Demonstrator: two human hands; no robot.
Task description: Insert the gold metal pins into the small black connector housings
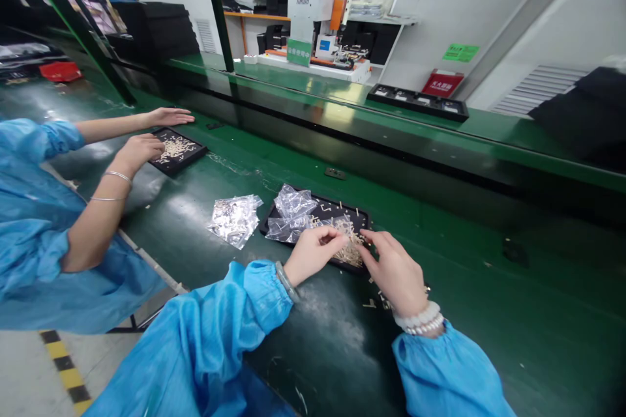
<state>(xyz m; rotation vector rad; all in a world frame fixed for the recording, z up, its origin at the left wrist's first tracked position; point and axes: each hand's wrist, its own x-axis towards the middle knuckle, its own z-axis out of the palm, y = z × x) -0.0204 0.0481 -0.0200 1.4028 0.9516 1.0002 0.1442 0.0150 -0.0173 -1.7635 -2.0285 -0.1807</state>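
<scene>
My left hand (315,253) is over the near side of a black tray (366,215), with thumb and forefinger pinched together. What the pinch holds is hidden; clear plastic shows just behind the fingertips. Small pale metal-looking pieces (351,253) are heaped in the tray's right part. My right hand (395,273) reaches over the tray's right edge, thumb and forefinger slightly apart beside the heap. Clear plastic bags (293,208) lie on the tray's left end. Several more bags (235,218) with small pieces inside lie on the bench left of it.
Loose pieces (370,303) are scattered on the green bench (454,234) near my right wrist. To the left, a co-worker's hands (139,153) are at another black tray (198,151) of pieces. A raised ledge (293,120) runs behind; a dark compartmented tray (418,102) stands on it.
</scene>
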